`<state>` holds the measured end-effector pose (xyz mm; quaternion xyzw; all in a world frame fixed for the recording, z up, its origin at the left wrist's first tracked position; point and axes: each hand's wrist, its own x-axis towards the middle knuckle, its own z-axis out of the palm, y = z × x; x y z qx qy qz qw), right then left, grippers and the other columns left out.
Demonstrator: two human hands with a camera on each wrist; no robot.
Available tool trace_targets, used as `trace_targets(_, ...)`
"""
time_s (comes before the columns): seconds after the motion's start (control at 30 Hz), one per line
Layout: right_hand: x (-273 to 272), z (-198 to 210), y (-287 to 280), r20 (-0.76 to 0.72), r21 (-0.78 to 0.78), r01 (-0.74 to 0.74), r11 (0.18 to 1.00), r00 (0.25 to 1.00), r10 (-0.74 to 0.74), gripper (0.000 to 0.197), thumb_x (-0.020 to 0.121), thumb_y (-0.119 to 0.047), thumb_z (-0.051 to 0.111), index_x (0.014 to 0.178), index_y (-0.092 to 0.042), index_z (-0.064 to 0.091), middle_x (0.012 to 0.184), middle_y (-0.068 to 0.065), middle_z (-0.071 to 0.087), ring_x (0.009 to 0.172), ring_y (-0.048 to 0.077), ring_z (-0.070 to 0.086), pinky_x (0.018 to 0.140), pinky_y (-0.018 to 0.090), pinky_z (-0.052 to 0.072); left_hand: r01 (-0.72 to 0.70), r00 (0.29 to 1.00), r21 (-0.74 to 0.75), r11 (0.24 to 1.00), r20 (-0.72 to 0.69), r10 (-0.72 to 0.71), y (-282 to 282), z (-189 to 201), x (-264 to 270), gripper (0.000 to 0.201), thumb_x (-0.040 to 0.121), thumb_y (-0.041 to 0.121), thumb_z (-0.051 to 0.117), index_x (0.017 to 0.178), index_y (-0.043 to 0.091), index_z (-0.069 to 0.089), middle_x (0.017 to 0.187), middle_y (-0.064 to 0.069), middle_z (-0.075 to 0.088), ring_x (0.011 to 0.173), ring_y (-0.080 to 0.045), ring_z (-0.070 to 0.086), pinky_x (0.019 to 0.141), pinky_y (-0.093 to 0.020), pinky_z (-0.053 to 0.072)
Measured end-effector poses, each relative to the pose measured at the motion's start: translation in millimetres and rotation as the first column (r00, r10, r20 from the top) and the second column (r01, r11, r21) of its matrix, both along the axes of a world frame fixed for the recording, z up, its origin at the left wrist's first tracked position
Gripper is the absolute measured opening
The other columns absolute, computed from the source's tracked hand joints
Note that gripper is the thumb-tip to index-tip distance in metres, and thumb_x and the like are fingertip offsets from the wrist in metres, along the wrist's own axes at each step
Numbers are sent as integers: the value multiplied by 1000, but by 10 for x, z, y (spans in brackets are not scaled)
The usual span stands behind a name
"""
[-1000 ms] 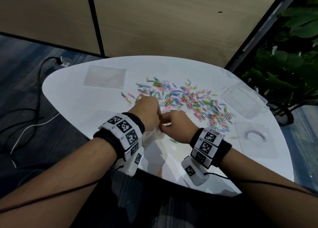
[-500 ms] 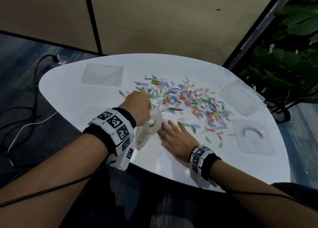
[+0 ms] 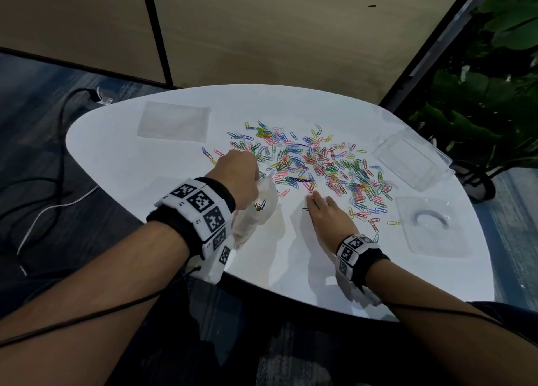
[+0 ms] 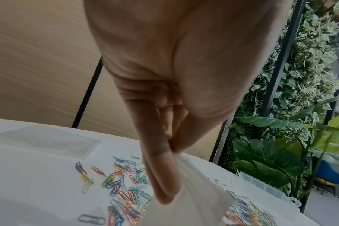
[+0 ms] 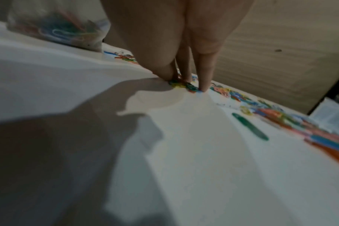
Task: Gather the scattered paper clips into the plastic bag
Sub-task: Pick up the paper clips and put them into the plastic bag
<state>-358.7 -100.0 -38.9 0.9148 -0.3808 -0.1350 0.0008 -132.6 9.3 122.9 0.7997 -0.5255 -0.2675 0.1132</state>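
Fingers of the right hand (image 3: 326, 217) lie flat on the white surface (image 3: 291, 269), tips pressing the near edge of the paper clips (image 3: 326, 164), likely to rake some toward the bag; its grip is wide, holding nothing. Left hand (image 3: 237, 176) pinches the plastic bag (image 3: 259, 211) by its rim, seemingly to keep the mouth up; it hangs translucent and crumpled with a few clips inside; beyond, the many-coloured clips lie spread mid-surface.

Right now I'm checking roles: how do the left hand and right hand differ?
The left hand is raised, pinching the plastic bag; the right hand lies low on the table. The left's fingers are curled; the right's reach straight to the paper clips, holding nothing. Both wear marker wristbands.
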Motion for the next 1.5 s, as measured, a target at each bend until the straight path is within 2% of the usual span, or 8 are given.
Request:
trace_targets(0.2,97,228,-67,-2,-13,-59,998,998,59,20,88,4,47,99,-1,63,96,14,60,83,30,60,65,34,46,6,1000,17,1000,-8,-6,-1,21,-26,27,91,1,57,109,7,76,80,-9,66,90,-30,73,86,-39,61)
trace_targets(0.33,57,380,-282,162,101,221,970,958,-236,22,73,9,55,56,-5,60,60,16,60,53,23,52,60,28,50,13,1000,34,999,4,-13,-2,20,-27,25,90,0,58,106,7,77,81,-10,69,88,-29,73,86,-38,62)
trace_targets(0.47,-13,600,-491,406,491,482,726,610,-680,6,78,-6,74,77,-8,79,70,5,75,67,18,73,82,28,59,34,999,35,999,4,-34,-11,15,-39,26,90,-1,55,104,1,76,87,-17,76,81,-30,75,83,-40,63)
trace_targets(0.6,227,1105,-351,363,906,124,406,270,-892,15,76,0,78,90,1,75,94,17,75,79,23,74,80,32,60,36,999,29,999,-17,-35,-32,14,-57,26,89,-2,53,105,-1,75,86,-17,76,81,-30,75,83,-41,63)
trace_targets(0.9,763,1204,409,158,987,-24,159,346,-925,23,90,7,58,111,16,63,107,29,67,81,25,68,78,23,59,73,997,-12,997,-25,-73,-14,89,-221,21,92,3,61,105,4,77,90,-18,75,89,-32,74,87,-41,61)
trace_targets(1.23,792,1255,483,459,803,9,596,628,-628,26,86,11,54,100,2,75,94,17,74,77,22,73,70,25,61,73,997,-19,997,-6,-73,-21,75,-198,23,92,1,58,104,6,77,67,-6,60,87,-29,73,85,-39,61)
trace_targets(1.4,623,1317,235,647,643,54,764,495,-580,34,88,6,46,88,-9,76,88,5,74,79,20,74,72,33,61,63,998,-11,998,10,-63,-25,53,-120,22,90,-1,57,102,2,74,85,-13,71,88,-29,73,76,-35,60)
trace_targets(1.5,348,1057,26,524,294,51,954,826,-206,34,96,-13,47,122,-21,67,124,-3,66,110,20,65,96,30,50,69,997,8,998,19,-70,-29,32,-113,24,91,0,55,110,2,70,96,-15,72,88,-30,72,84,-38,61)
